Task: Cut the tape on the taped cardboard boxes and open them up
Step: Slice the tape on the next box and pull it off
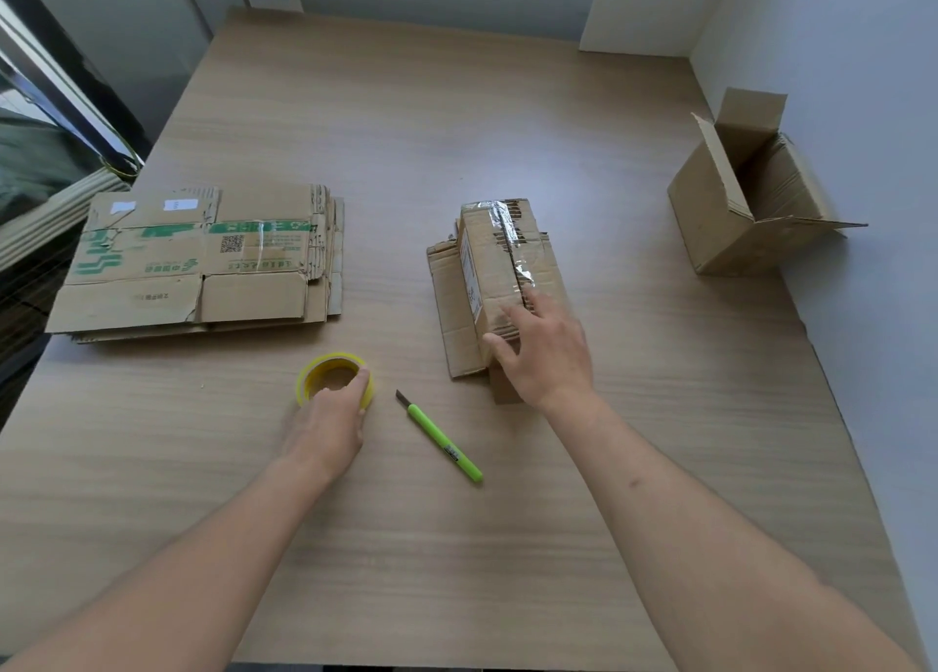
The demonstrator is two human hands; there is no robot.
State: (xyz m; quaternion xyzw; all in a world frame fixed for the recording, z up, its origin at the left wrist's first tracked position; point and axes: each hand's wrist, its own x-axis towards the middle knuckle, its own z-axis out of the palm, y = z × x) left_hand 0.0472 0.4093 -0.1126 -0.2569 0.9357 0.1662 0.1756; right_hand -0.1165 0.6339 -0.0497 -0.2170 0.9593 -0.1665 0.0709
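Setting: a wide wooden table [457, 128] is seen from above, pushed into a corner of white walls [837, 36], with a dark window frame [66, 77] at the far left.
Taped box: a small taped cardboard box [500, 265] is set near the middle of the table, its top seam covered by shiny clear tape [512, 242]; it is stacked on flattened cardboard pieces [451, 316] that stick out on its left and near side.
Right hand: the right hand [545, 351] is laid on the near end of the taped box, fingers spread over its top and the thumb pressed against the near left corner; the box is held, loosely rather than clenched.
Left hand: the left hand [330, 420] is curled round the near rim of a yellow tape roll [335, 377], which is lying flat on the table left of the box.
Cutter: a green utility knife [440, 438] is left untouched on the table between the two hands, its dark blade tip pointed away toward the tape roll.
Opened box: an open cardboard box [746, 204] is tipped on its side at the right by the wall, flaps splayed.
Flattened stack: a pile of flattened cartons [198, 260], the top one printed in green, is spread at the left of the table.
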